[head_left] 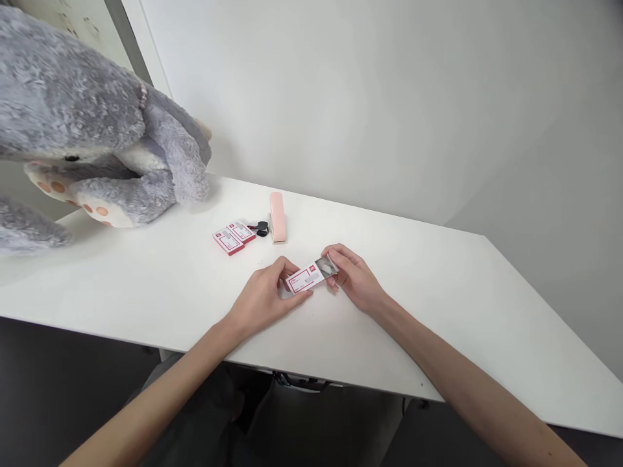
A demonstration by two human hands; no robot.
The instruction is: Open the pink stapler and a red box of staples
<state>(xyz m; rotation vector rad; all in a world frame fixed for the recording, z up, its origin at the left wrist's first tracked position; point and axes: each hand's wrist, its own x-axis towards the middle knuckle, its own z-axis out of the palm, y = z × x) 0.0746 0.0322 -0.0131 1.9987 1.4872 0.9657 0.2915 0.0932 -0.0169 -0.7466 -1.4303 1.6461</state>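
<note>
A small white-and-red staple box (302, 279) is held just above the table, partly slid apart. My left hand (265, 292) grips its printed sleeve between thumb and fingers. At the other end, my right hand (354, 275) pinches the grey inner tray (327, 266), which sticks out of the sleeve. Something pale and shiny lies in that tray, probably staples, though too small to make out. Beyond my hands are two similar staple boxes (228, 240) side by side, a black staple remover (261, 228) touching or close to one, and a pink stapler (277, 217).
A large grey plush toy (160, 143) sits at the table's back left. The white table (389, 259) meets a pale wall (365, 97) at the back. Its front edge runs below my forearms, with dark space underneath.
</note>
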